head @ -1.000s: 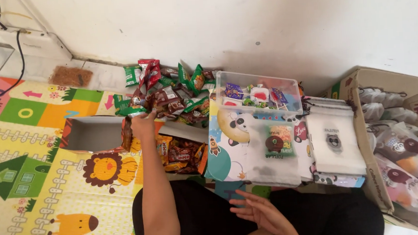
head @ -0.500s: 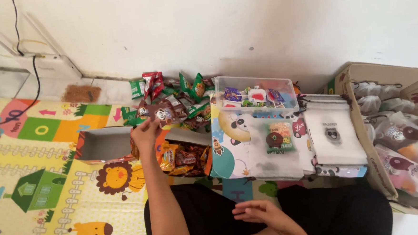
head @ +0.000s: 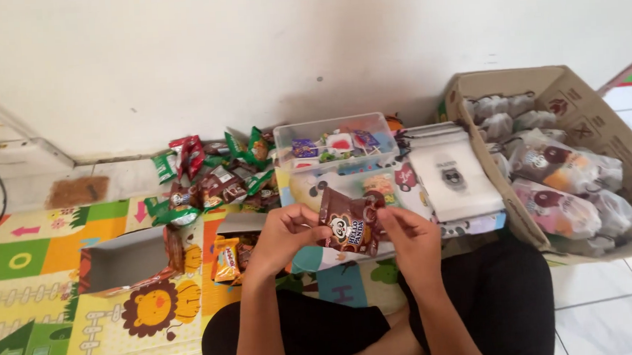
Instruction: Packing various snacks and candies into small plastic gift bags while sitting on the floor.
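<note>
**Snack packet held up in both hands**

Left hand and right hand each pinch a side of a small brown foil snack packet with a panda print, held above the lap. Just beyond: stack of printed drawstring pouches, clear plastic tub of sweets. Left, a heap of brown and green packets and an open carton. Right, a cardboard box of filled bags. Judged step: packet in hand, pouch nearest.

1. You face a plain white wall, scuffed and faintly marked, evenly lit by soft daylight.
2. Beneath you lies a bright play mat printed with a lion, a house and arrows.
3. To your right, white floor tiles show.
4. At the far left, a black cable runs down along the wall base.
</note>
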